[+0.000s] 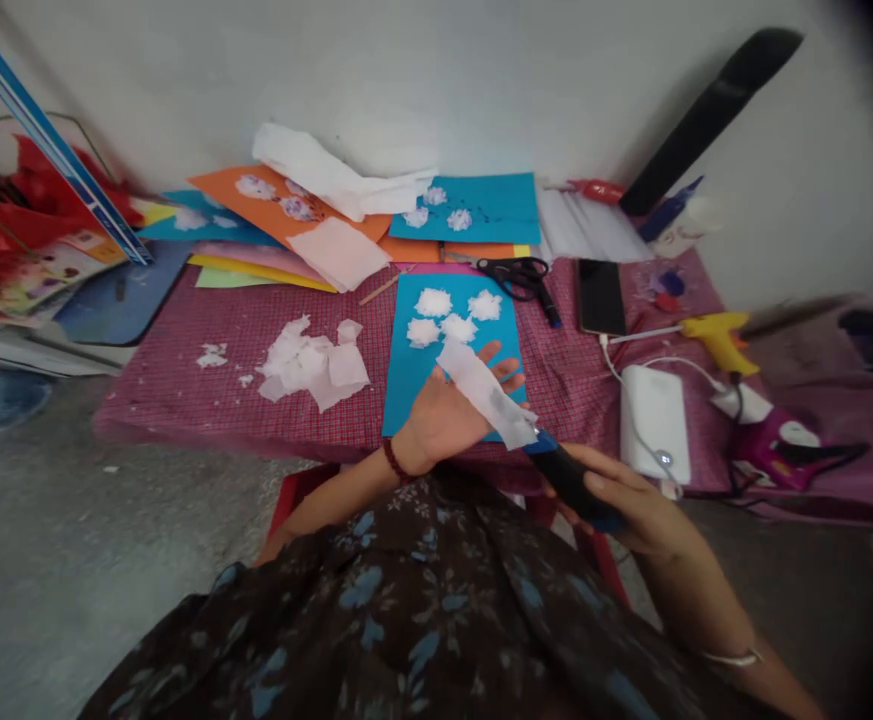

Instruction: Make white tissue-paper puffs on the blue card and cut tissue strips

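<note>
A folded strip of white tissue paper (490, 395) lies across the open palm of the left hand (447, 415), its far end reaching to the 5 o'clock side, where it meets the tip of a dark, blue-trimmed stapler-like tool (575, 485). The left fingers (507, 378) are spread and flat, supporting the strip rather than pinching it. The right hand (631, 505) has its fingers curled shut around the tool's body. The tissue looks feather-light, limp and easily torn, so it is probably best held gently near the middle fold, with light pressure only.

Under the left hand, a blue card sheet (413, 385) rests on the red checked tablecloth of the table (203, 340), carrying four fluffy white tissue tufts (451, 315) at its 12 o'clock end. At 9 o'clock of the card lies a heap of torn white tissue scraps (312, 365). Black-handled scissors (515, 275) sit at 1 o'clock, a black phone (601, 297) beyond them, and a yellow glue gun (717, 338) and a white power bank (655, 420) at 3 o'clock.
</note>
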Demonstrator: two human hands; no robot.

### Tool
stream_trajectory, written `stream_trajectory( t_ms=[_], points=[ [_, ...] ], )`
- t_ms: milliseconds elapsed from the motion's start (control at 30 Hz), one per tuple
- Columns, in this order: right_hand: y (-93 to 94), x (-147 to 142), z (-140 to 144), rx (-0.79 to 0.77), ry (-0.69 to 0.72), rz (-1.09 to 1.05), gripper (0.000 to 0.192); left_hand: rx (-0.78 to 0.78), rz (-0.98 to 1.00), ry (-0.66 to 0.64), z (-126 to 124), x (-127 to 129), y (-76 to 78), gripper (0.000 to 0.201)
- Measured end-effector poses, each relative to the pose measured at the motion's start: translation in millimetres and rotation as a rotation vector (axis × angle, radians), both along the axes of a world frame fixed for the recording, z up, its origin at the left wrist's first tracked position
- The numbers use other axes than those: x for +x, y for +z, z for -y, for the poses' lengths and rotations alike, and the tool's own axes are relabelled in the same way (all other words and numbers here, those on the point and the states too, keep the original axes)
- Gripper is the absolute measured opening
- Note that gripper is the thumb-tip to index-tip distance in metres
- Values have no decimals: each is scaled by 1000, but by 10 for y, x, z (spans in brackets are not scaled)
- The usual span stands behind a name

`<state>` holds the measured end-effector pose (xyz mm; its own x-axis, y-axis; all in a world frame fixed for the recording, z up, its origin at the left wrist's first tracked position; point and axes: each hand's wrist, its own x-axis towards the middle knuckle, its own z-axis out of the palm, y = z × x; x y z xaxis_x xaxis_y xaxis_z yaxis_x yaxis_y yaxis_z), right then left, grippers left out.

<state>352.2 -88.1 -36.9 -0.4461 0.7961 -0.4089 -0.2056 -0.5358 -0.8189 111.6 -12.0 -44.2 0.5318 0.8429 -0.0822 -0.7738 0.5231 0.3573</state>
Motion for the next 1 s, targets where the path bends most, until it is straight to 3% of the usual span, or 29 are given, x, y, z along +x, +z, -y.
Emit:
stream_trajectory(
  t_ms=[200,367,533,867,1000],
  points=[
    [-40,20,59,12,-62,37,49,-15,-89,-22,-102,-104,-44,61],
    [-15,-5,48,-2,-59,83,46,149,-349,46,-65,-280,-25,48],
    [-33,-19,19,10,11,136,49,181,-571,63,-2,-369,36,43],
    [-54,-132,7,5,9,175,53,78,-391,156,107,-276,107,44],
    [-67,-173,8,7,45,185,55,13,-384,183,83,-257,105,25]
  ],
)
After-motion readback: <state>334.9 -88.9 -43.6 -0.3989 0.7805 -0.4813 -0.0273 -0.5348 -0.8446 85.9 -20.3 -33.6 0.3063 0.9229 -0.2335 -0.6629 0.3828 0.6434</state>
